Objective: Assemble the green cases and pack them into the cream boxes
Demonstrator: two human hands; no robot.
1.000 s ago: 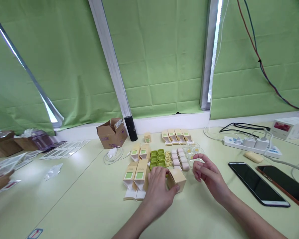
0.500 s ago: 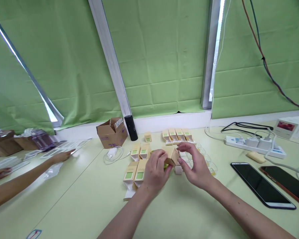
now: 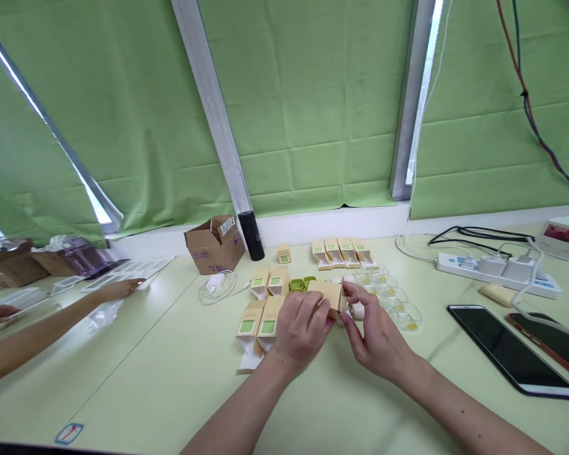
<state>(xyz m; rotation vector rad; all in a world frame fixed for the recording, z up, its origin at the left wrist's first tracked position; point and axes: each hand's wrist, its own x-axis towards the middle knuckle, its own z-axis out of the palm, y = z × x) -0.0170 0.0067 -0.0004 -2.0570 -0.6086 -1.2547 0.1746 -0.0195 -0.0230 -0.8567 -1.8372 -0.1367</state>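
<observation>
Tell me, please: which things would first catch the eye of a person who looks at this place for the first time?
Probably the large green blinds, which fill most of the upper picture. Next, near the middle, the left hand holds a small cardboard box, with the right hand at its end. At the right, a dark-screened phone lies on the table.

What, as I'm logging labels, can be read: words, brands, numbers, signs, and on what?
No words or numbers legible.
Held box: no discernible print.
Windowed boxes: print too small.
Cardboard carton: purple print and white label, blurred.
Black cylinder: mark too small.
Power strip: label too small.
Table sticker: red stroke, blue outline, nothing legible.
</observation>
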